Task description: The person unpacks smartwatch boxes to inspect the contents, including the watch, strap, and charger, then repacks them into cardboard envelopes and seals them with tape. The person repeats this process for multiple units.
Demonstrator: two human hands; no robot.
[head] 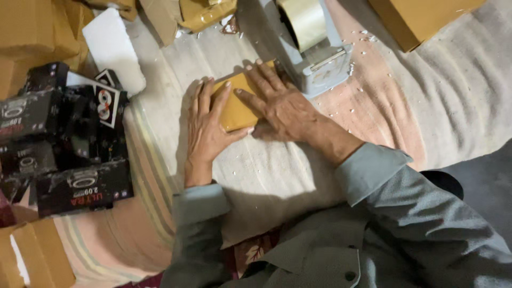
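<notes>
A big pale blanket (pixel 277 176) with pink and striped parts covers the floor, and everything lies on it. On the left sits a pile of black boxes (pixel 58 144) with round pictures on them. Plain brown cardboard boxes (pixel 32 26) are stacked at the far left, and one more brown box (pixel 421 16) lies at the far right. A white foam block (pixel 114 48) lies just beyond the black boxes. In the far middle stands a grey tape dispenser (pixel 314 58) with a roll of shiny clear tape (pixel 304 21) on top. Small white crumbs are scattered around it.

Just in front of the dispenser, in the middle, lies a small brown packet (pixel 237 104), flat on the blanket. The left hand (pixel 205 130) lies flat against its left side, fingers straight and together. The right hand (pixel 280 101) presses down on its top and right side, fingers spread out. Both hands touch the packet. The sleeves are grey.
</notes>
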